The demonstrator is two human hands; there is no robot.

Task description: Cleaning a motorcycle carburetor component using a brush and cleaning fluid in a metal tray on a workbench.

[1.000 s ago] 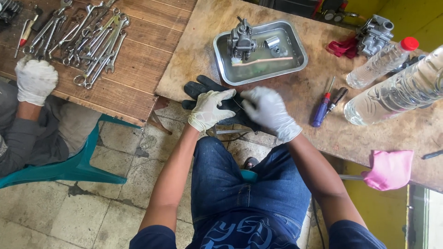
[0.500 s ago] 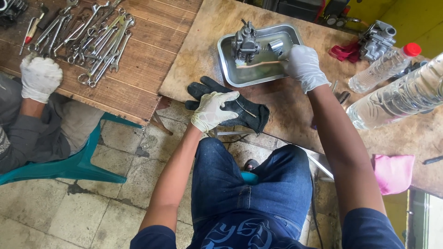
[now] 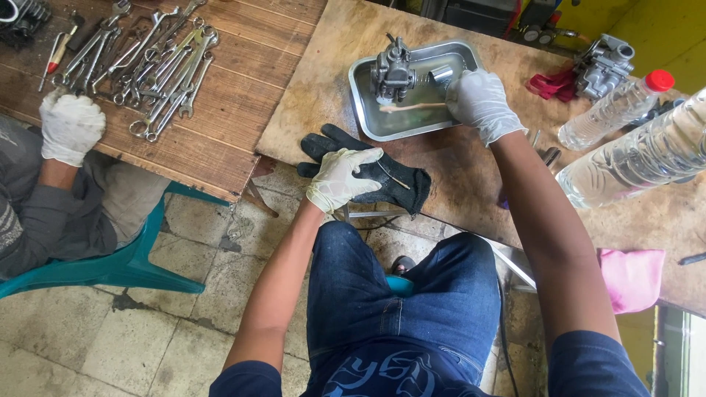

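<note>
White-gloved hands, black glove, silver tray, pink cloth.

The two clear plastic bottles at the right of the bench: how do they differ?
The smaller bottle shows whole and has a red cap; the larger bottle runs out of frame, its cap unseen. The smaller one lies beside the grey metal part, further from the person; the larger lies nearer. Both are clear, ribbed, lying down.
</note>
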